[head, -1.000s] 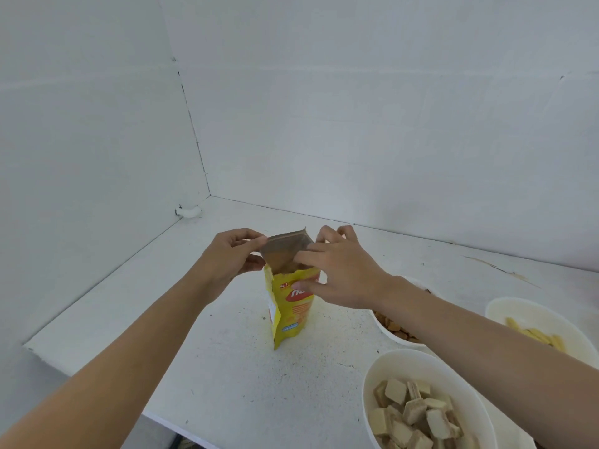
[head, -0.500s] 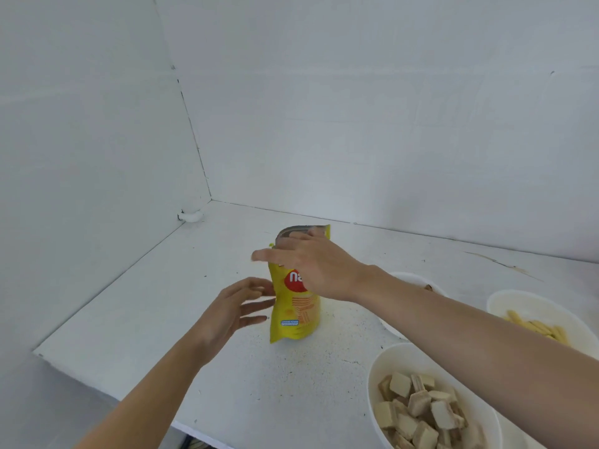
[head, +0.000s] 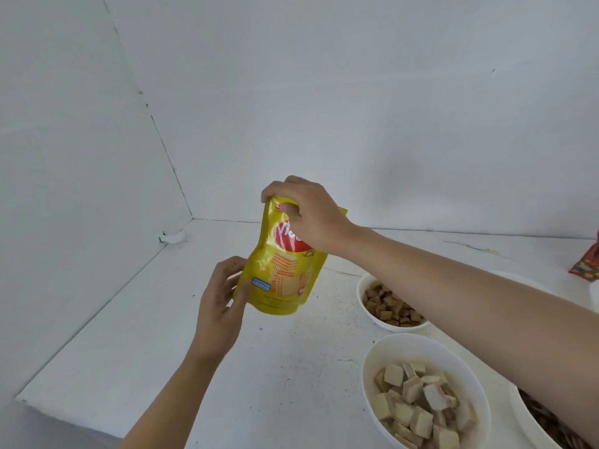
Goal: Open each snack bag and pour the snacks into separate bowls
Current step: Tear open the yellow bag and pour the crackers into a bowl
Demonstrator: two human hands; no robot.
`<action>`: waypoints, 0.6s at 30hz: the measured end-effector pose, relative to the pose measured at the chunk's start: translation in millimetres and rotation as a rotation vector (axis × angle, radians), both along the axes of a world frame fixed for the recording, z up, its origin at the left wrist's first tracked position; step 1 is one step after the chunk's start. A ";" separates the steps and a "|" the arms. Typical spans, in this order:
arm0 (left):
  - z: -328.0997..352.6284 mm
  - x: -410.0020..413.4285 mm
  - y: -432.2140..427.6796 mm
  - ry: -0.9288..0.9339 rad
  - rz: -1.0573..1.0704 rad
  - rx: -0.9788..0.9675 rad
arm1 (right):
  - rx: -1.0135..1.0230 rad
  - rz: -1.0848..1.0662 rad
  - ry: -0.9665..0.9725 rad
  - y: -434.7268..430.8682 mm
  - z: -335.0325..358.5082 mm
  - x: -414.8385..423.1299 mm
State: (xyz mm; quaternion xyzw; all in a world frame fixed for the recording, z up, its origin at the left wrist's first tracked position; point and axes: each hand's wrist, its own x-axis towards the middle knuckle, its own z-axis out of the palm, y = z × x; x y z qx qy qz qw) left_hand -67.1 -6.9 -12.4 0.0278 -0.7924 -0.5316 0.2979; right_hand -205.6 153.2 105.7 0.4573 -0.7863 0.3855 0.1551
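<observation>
Right hand: your right hand (head: 311,215) is at the centre of the frame. Its fingers (head: 275,191) curl over the top edge of the yellow snack bag (head: 285,277) and the thumb presses on the front, so it grips the bag's top.
Left hand: your left hand (head: 223,306) is just left of centre. It pinches the bag's lower left edge, thumb on the front and curled fingers behind.
Yellow snack bag: it is at the centre of the frame, held between both hands, nearly upright with its top leaning right. Your right hand hides the mouth, and you cannot tell whether the base touches the surface (head: 162,335).
Wafer bowl (head: 421,343): this white bowl of pale wafer cubes stands on the surface at lower right.
Brown-snack bowl (head: 366,315): this white bowl of small brown pieces stands right of the bag, partly under your right forearm.
Third bowl (head: 525,413): it is at the bottom right edge and holds dark snacks, mostly hidden.
Red bag (head: 585,264): it is at the right edge, cut off by the frame.
</observation>
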 end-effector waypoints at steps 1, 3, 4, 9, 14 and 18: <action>3.5 -3.8 -1.4 0.003 0.003 -0.055 | -0.014 -0.002 -0.002 0.6 3.7 -0.9; 14.9 -12.8 0.3 -0.015 -0.012 -0.138 | -0.014 0.008 0.008 0.7 9.7 -1.6; 21.8 -17.6 3.1 -0.011 -0.029 -0.162 | -0.001 0.022 0.011 0.3 11.1 -1.2; 46.1 -41.0 16.3 0.090 -0.006 -0.181 | 0.052 -0.078 0.172 1.8 14.5 6.2; 42.7 -49.9 28.2 0.074 -0.034 -0.075 | 0.164 -0.065 0.227 17.7 25.5 -1.3; 32.9 -52.6 34.0 0.043 -0.186 -0.131 | -0.005 -0.107 -0.022 42.1 33.3 -12.2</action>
